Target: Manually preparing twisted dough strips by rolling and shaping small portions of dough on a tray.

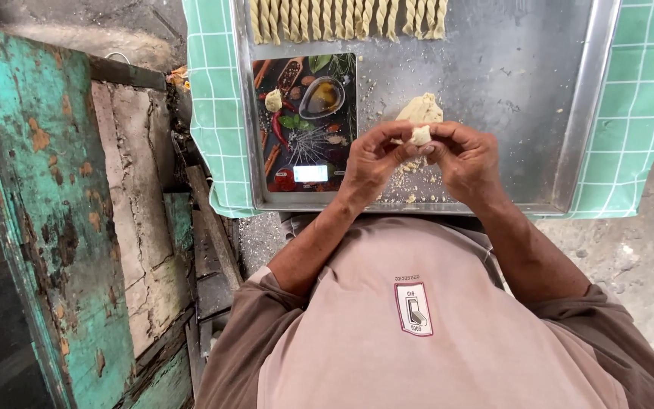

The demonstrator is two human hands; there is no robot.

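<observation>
A wide metal tray (569, 98) on a green checked cloth (645, 91) holds a row of twisted dough sticks (346, 19) along its far edge, their long axes running away from the person. A kitchen scale (304, 121) at the tray's left carries a small dough ball (273, 100). A dough lump (420, 110) lies mid-tray. Just above it, the left hand (369, 163) and right hand (463, 159) pinch a small dough piece (420, 135) between their fingertips; it is roundish, with no clear long axis.
</observation>
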